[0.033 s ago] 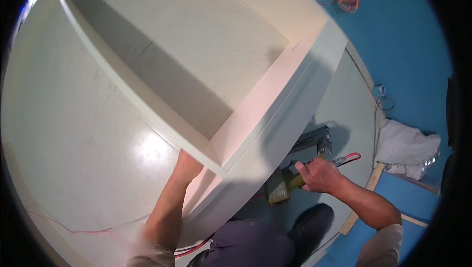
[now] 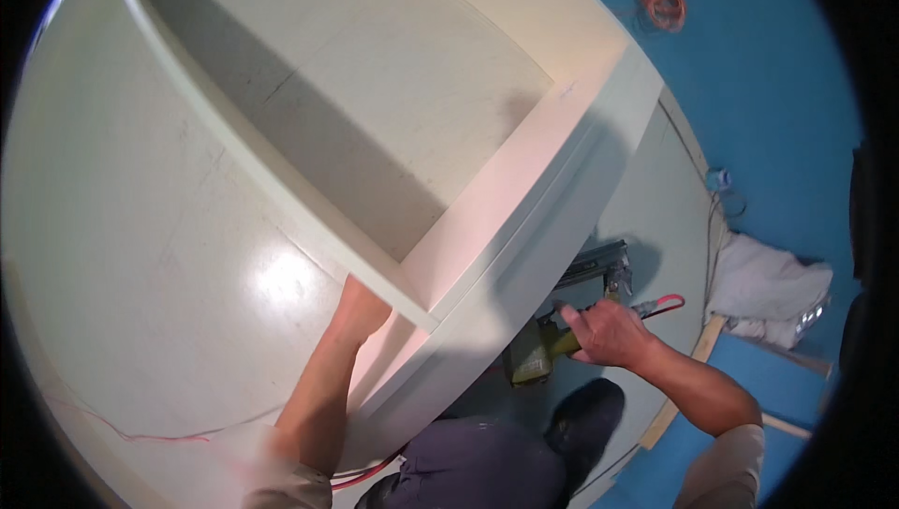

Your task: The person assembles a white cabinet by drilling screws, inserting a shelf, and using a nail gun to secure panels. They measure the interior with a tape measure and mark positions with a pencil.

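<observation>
My right hand [image 2: 613, 333] is closed round the handle of a yellow-green air nail gun [image 2: 528, 366]. Its grey magazine points away from me, beside the outer face of a white board [image 2: 524, 195], and a red air hose [image 2: 670, 301] shows at its fitting. My left hand [image 2: 363, 310] reaches to the corner where an upright white divider panel [image 2: 314, 221] meets that board. The divider hides its fingers, so their grip does not show.
Large pale panels form the open box, with a pale base panel [image 2: 421, 69] inside it. A white cloth bundle [image 2: 763, 280] lies at right, near wooden strips [image 2: 698, 373]. A coiled orange cord [image 2: 663, 8] is on the blue floor [image 2: 749, 69]. My shoe [image 2: 590, 415] stands below the nail gun.
</observation>
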A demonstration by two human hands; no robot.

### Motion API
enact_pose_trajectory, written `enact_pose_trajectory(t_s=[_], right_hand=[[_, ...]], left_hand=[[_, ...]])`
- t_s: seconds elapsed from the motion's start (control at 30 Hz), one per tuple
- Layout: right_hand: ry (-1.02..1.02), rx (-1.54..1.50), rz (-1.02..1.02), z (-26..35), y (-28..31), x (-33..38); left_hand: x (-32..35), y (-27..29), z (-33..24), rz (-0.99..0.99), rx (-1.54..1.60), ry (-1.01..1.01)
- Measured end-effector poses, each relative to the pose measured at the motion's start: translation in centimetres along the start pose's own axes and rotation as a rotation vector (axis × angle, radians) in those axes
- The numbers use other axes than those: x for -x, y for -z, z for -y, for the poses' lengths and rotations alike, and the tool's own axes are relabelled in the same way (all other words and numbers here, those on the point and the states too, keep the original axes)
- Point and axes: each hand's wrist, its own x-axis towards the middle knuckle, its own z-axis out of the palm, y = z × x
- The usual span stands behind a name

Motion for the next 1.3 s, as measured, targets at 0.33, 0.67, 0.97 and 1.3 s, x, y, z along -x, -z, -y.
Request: enact_pose_trajectory(t_s=[0.33,0.67,0.97,1.3], right_hand=[[-0.04,0.123,0.099,-1.3,-5.8,-0.4],[0.337,0.138,0.003,-1.5,-8.1,-6.0],[0.283,-0.376,-0.264,-2.0,-6.1,-9.2],[0.542,-0.139,-0.291,-4.6,-7.2,-9.7]], left_hand=[[0.5,2.3,-1.6,0.143,0.341,0.077],[1.1,-0.1,-1.3,0.072,0.43,0.13],[1.5,-0.4,-3.2,0.053,0.322,0.001],[1.2,0.2,-4.3,0.106,0.384,-0.006]])
